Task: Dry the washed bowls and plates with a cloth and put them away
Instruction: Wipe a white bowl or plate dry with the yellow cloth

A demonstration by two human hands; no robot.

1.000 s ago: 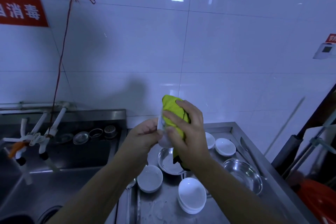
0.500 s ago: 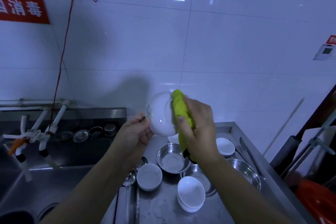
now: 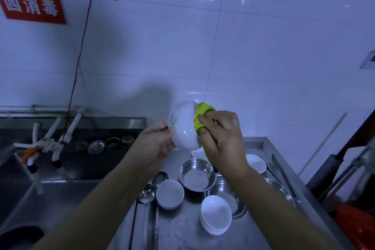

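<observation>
- I am pinching a white bowl in my left hand, raised above the table.
- My right hand is gripping a yellow cloth, drying its outside.
- Next, I judge, it needs turning.

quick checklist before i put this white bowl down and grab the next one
1. Bowl held firmly: ok. The left hand grips the rim of the round white ceramic bowl.
2. Cloth in hand: ok. The right hand presses the bunched yellow-green cloth against the bowl.
3. Bowl fully dry: cannot tell; its inside faces away.
4. Landing spot: ok, judged. The stack of white bowls sits upright on the steel counter.
5. Next piece in reach: ok. A shiny steel bowl sits just below the hands.
</observation>
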